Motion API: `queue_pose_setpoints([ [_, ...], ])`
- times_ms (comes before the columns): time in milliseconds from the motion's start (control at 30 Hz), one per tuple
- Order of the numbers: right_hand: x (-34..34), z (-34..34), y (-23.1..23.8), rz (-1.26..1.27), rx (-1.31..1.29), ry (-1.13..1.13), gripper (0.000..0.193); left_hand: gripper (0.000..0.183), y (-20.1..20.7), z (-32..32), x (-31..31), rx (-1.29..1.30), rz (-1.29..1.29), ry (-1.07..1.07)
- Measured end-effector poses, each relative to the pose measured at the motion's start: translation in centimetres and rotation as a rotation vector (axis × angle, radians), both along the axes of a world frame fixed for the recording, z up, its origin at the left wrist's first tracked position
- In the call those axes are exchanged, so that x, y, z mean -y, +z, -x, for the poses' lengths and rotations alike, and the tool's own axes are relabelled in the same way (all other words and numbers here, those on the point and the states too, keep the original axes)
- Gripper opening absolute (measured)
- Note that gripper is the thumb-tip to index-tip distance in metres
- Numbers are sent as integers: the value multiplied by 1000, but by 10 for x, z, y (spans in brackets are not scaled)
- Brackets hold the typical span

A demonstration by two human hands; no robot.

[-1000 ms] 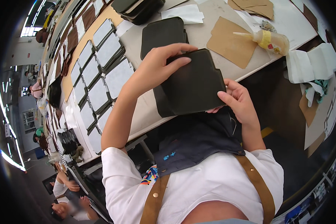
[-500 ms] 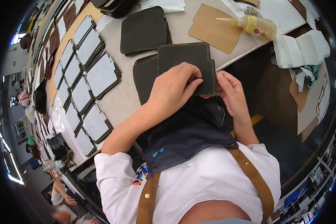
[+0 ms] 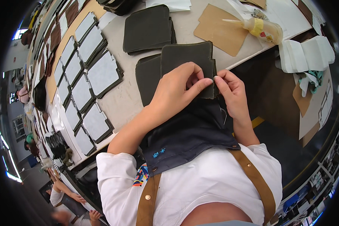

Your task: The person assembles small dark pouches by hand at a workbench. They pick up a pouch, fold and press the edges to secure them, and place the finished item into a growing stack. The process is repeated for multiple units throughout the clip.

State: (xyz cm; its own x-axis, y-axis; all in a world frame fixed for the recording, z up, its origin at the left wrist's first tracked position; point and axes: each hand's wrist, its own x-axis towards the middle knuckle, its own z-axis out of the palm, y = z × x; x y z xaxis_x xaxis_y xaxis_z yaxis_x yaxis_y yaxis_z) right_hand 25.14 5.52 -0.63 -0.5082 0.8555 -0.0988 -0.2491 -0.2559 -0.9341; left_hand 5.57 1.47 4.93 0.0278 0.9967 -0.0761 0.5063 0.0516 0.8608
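Observation:
A dark, leather-like panel with a stepped right edge lies at the table's front edge, overlapping another dark panel on its left. My left hand rests over its lower part, fingers curled and thumb tip at the right edge. Against that same edge, the thumb and index finger of my right hand are pinched together. Both hands' fingertips nearly meet there, and what lies between them is largely covered. Just behind is a stack of similar dark panels.
White-faced dark pieces lie in rows on the left of the table. Back right are a brown card and a glue-type bottle on its side. White folded pads sit off to the right. Another person's arms show lower left.
My left thumb has slid right to the panel's edge. My right fingers have come up from below the edge and now pinch beside it. The view has shifted slightly.

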Motion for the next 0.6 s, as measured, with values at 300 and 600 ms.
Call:
queue_pose_setpoints([
  [300, -1, 8, 5, -178, 62, 19, 12, 25, 9, 3, 0, 57, 90, 53],
  [600, 4, 14, 10, -74, -26, 1, 14, 29, -5, -3, 11, 122, -123, 200],
])
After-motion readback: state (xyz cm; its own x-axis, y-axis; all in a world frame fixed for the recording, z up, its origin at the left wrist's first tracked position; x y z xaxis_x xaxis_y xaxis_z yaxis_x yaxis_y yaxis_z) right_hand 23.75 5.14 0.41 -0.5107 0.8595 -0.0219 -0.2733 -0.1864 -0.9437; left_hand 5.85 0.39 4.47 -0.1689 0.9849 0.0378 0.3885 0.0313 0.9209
